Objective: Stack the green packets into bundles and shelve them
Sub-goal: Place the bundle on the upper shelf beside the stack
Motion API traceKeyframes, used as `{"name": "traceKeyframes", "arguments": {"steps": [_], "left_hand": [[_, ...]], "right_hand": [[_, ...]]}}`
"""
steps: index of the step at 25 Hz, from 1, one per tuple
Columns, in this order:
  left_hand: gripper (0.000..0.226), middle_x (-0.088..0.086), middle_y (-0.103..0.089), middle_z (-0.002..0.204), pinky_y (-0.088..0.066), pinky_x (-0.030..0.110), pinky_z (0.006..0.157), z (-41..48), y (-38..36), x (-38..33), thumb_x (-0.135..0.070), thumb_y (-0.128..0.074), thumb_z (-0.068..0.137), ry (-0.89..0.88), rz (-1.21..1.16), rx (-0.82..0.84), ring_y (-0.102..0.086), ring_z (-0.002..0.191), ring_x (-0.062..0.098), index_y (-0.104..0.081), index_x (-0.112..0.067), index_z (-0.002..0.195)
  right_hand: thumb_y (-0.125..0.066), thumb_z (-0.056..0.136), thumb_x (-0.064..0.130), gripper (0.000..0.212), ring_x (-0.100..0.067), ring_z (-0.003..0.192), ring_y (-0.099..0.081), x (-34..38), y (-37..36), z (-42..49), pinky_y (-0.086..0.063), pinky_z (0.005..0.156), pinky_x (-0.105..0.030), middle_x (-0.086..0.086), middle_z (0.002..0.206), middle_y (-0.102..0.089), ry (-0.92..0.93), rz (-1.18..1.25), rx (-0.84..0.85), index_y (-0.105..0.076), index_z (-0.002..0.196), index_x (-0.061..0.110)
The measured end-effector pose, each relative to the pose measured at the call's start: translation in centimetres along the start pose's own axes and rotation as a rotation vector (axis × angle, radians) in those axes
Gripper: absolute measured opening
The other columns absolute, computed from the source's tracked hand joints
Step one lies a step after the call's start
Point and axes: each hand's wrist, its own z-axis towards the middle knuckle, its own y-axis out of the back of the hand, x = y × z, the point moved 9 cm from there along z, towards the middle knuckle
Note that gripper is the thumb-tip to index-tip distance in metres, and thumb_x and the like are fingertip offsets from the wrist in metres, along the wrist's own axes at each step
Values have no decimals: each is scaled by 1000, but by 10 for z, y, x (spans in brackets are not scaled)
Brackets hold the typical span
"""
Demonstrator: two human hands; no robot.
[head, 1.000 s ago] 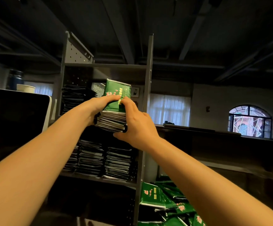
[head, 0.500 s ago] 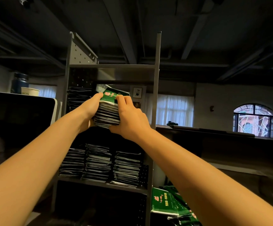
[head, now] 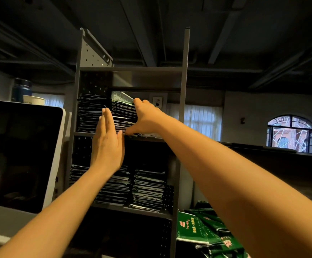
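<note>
A bundle of green packets (head: 123, 113) stands on the upper shelf of a grey metal rack (head: 186, 75), beside another stack (head: 91, 112) to its left. My right hand (head: 146, 118) holds the bundle's right side, fingers over its top edge and thumb under its bottom. My left hand (head: 107, 142) is flat with straight fingers, just in front of the bundle's left edge; whether it touches is unclear. Loose green packets (head: 203, 228) lie heaped at the lower right.
The lower shelf holds three packet stacks (head: 147, 189). A dark monitor with a white frame (head: 21, 149) stands at the left, a paper cup (head: 33, 100) and a blue bottle (head: 21, 89) behind it. A dark counter (head: 263, 148) runs off to the right.
The bundle went from held in front of the rack to standing on the upper shelf. My left hand let go of it and opened flat; my right hand stayed on it.
</note>
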Motion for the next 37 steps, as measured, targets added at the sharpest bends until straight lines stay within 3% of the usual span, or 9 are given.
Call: {"name": "traceKeyframes", "arguments": {"steps": [5,7,10,14,16,19,23,30,37], "left_hand": [[67,4,21,156,-5,44,117,-1,-18,21,-29,-26,101,38,332,54,16,145,21,22,-13,144],[67,4,19,157,-2,43,117,-1,-21,24,-40,-18,97,34,360,85,17,145,20,19,-13,146],[74,3,15,158,2,40,116,-1,-20,27,-53,-11,92,43,371,98,15,145,18,14,-13,148],[65,3,7,159,1,40,117,1,-20,23,-43,-18,99,40,312,82,8,146,18,7,-12,150],[61,4,5,159,0,40,117,0,-18,18,-36,-21,101,31,274,87,6,146,18,4,-12,151],[62,2,6,159,1,39,117,-4,-15,6,-32,-30,101,-31,293,124,9,146,16,1,-12,151],[62,-1,-4,159,-1,37,117,-15,-11,-28,-33,-38,98,-169,252,256,3,146,14,-9,-17,151],[49,-4,-37,146,-25,32,110,-57,-10,-115,-34,-44,96,-387,125,471,-29,136,12,-35,-22,142],[42,-6,-51,131,-38,23,94,-132,-76,-162,-38,-44,95,-377,99,857,-47,119,7,-39,-28,136]], "right_hand": [[-74,77,33,79,-36,119,-47,-11,-18,20,-44,85,-36,-18,142,-29,-52,-2,12,-29,138,9],[-74,78,32,90,-35,120,-47,-15,-26,28,-47,89,-38,-19,146,-29,-58,1,24,-20,145,9],[-75,76,30,86,-35,116,-50,-14,-29,37,-48,92,-46,-15,140,-40,-31,44,-15,-24,142,9],[-70,81,32,85,-36,115,-51,-14,-31,28,-47,92,-46,-16,140,-39,-14,71,-57,-18,146,11],[-65,86,29,77,-38,112,-51,-12,-25,13,-47,90,-49,-16,138,-36,9,67,-121,-18,145,13],[-56,92,21,49,-36,108,-52,-12,-7,-16,-47,89,-49,-14,131,-42,52,48,-205,-37,136,9],[-49,93,18,21,-30,87,-59,-28,18,-69,-52,77,-46,-11,100,-63,95,44,-270,-58,110,10],[-49,94,33,19,-19,84,-57,-84,16,-158,-42,67,-29,3,100,-63,-17,-173,27,-59,106,22],[-51,94,39,30,-22,88,-54,-158,-16,-245,-46,73,-34,-2,111,-60,-168,-240,327,-56,119,23]]}}
